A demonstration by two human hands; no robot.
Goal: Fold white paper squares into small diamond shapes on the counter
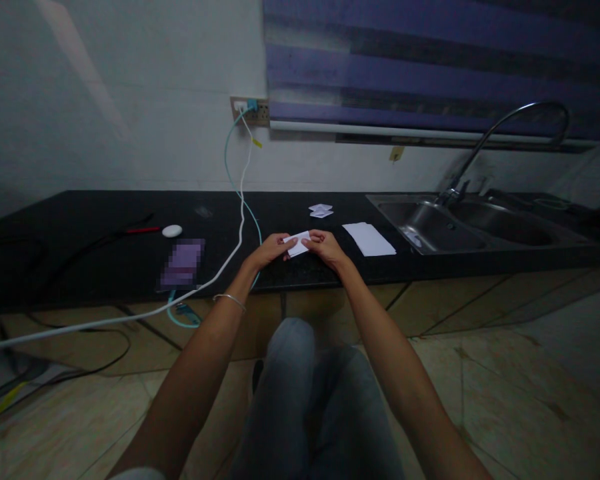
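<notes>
Both hands meet over the near edge of a black countertop (105, 267) and pinch one small folded white paper (298, 244) between them. My left hand (271, 249) grips its left end, fingers curled. The paper's right end sits under the closed fingers of my right hand (326, 247). A thin bracelet circles my left wrist. Just right of the hands lies a stack of white paper sheets (369, 239). Two small folded paper pieces (321, 211) rest farther back on the counter.
A steel sink (430, 227) with a curved faucet (500, 133) fills the counter's right end. White and teal cables (240, 220) hang from a wall socket (250, 110) across the counter. A phone (183, 265), a white round object (172, 231) and dark cables lie left.
</notes>
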